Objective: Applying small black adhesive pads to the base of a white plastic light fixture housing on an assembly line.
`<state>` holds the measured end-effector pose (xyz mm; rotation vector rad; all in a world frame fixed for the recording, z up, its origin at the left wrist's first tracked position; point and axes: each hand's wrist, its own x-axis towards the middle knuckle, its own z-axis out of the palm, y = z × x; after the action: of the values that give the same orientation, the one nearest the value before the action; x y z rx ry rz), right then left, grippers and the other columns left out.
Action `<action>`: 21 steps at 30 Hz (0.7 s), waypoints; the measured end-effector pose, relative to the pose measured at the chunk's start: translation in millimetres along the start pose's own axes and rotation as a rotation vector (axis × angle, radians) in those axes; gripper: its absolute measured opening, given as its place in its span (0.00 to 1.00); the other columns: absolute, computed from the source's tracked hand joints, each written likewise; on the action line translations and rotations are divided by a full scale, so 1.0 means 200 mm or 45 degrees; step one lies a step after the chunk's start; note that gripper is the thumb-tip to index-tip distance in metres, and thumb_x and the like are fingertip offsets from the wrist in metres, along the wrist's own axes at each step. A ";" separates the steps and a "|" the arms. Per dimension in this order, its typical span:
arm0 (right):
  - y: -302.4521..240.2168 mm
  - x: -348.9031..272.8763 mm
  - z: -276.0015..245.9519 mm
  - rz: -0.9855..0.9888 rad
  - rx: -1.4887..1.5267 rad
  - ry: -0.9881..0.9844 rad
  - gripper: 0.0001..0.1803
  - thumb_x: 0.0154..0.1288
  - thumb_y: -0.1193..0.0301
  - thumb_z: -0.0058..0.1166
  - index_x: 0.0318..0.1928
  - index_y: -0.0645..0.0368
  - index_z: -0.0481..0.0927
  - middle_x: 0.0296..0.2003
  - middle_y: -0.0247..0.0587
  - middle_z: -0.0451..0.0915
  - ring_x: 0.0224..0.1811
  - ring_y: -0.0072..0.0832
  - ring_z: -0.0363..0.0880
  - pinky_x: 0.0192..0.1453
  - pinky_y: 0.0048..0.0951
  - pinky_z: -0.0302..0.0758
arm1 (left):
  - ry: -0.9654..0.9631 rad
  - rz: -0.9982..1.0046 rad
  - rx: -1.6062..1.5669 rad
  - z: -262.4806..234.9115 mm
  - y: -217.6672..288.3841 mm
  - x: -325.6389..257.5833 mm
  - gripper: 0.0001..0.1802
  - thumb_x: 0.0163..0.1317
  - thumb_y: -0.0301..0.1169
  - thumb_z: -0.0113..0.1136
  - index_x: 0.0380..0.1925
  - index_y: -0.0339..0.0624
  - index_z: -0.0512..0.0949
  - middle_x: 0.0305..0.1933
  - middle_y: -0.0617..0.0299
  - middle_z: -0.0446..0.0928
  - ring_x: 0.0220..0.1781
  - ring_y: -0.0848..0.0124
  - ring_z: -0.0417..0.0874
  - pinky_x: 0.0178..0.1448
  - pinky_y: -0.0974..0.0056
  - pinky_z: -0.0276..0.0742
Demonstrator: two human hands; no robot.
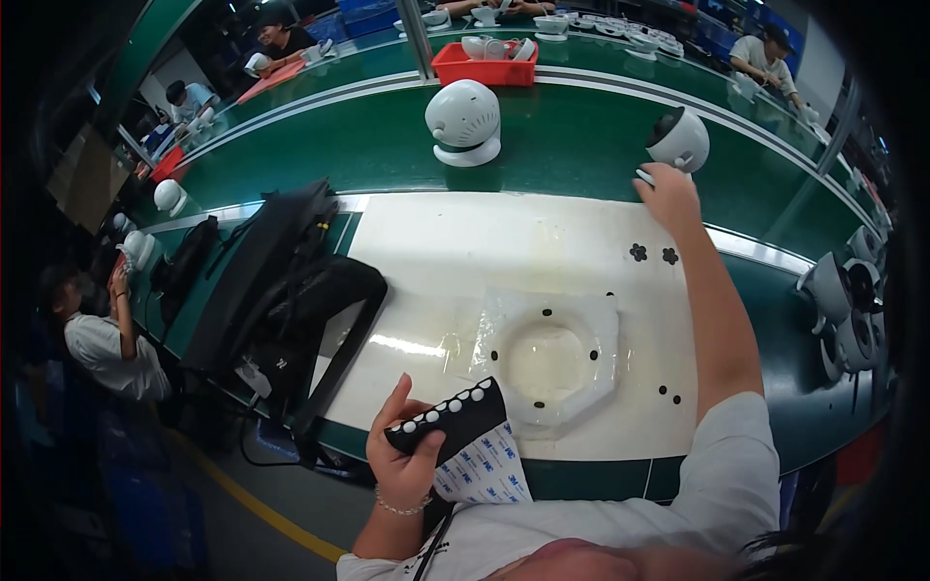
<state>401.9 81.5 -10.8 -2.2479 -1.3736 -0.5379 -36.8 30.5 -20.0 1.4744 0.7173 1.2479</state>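
Observation:
My left hand (405, 463) is closed around a curled black adhesive sheet (450, 418) with a row of round white spots along its edge. Its white backing paper (484, 467), with a repeated blue print, hangs below. My right arm stretches far across the bench, and my right hand (670, 197) has its fingers closed at the base of a tilted round white device (681, 138) with a black front. Part of that grip is hidden behind the hand. In front of me lies a clear plastic-covered ring fixture (603, 360) with several small black pads around its opening.
The fixture rests on a white board (426, 228). Black flower-shaped pieces (638, 253) lie at its right. Another white device (465, 121) stands on the green belt, before a red bin (484, 66). A black bag (262, 290) lies left; more devices (852, 310) stand right. Co-workers sit around.

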 end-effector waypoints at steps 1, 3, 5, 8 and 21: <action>-0.14 -0.02 -0.09 -0.022 0.440 -0.123 0.14 0.58 0.64 0.51 0.40 0.59 0.78 0.37 0.40 0.78 0.39 0.31 0.76 0.42 0.30 0.72 | -0.052 -0.001 0.029 0.00 -0.03 0.01 0.35 0.48 0.27 0.65 0.56 0.29 0.61 0.34 0.59 0.75 0.35 0.78 0.73 0.41 0.76 0.66; -0.48 -0.09 -0.36 -0.058 1.380 -0.547 0.14 0.62 0.63 0.47 0.41 0.60 0.78 0.36 0.37 0.78 0.35 0.23 0.74 0.39 0.24 0.70 | 0.013 -0.052 0.017 -0.02 -0.05 0.02 0.33 0.49 0.28 0.65 0.54 0.29 0.64 0.35 0.59 0.74 0.33 0.78 0.72 0.40 0.77 0.66; -0.73 -0.25 -0.68 -0.495 1.966 -0.672 0.20 0.64 0.58 0.39 0.39 0.62 0.77 0.37 0.36 0.78 0.34 0.22 0.73 0.39 0.21 0.69 | 0.014 -0.084 0.030 -0.06 -0.04 0.01 0.32 0.49 0.30 0.65 0.54 0.29 0.65 0.34 0.60 0.73 0.32 0.79 0.71 0.39 0.77 0.66; -0.60 -0.50 -0.67 -0.718 2.576 -1.203 0.25 0.63 0.54 0.40 0.24 0.64 0.77 0.25 0.44 0.77 0.26 0.33 0.76 0.32 0.29 0.72 | 0.136 -0.200 0.082 -0.04 -0.06 -0.01 0.31 0.50 0.32 0.65 0.52 0.29 0.66 0.35 0.60 0.73 0.32 0.79 0.71 0.38 0.78 0.65; -0.52 -0.55 -1.05 -1.328 2.810 -0.408 0.12 0.60 0.79 0.44 0.20 0.64 0.76 0.21 0.45 0.78 0.20 0.27 0.77 0.22 0.24 0.77 | 0.041 -0.053 0.074 -0.04 -0.05 0.01 0.29 0.51 0.34 0.64 0.50 0.29 0.68 0.36 0.63 0.73 0.33 0.80 0.71 0.39 0.78 0.65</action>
<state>242.8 -73.2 120.6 0.2138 -1.5695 0.8400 -41.3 36.9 -29.9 1.4817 0.8077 1.2303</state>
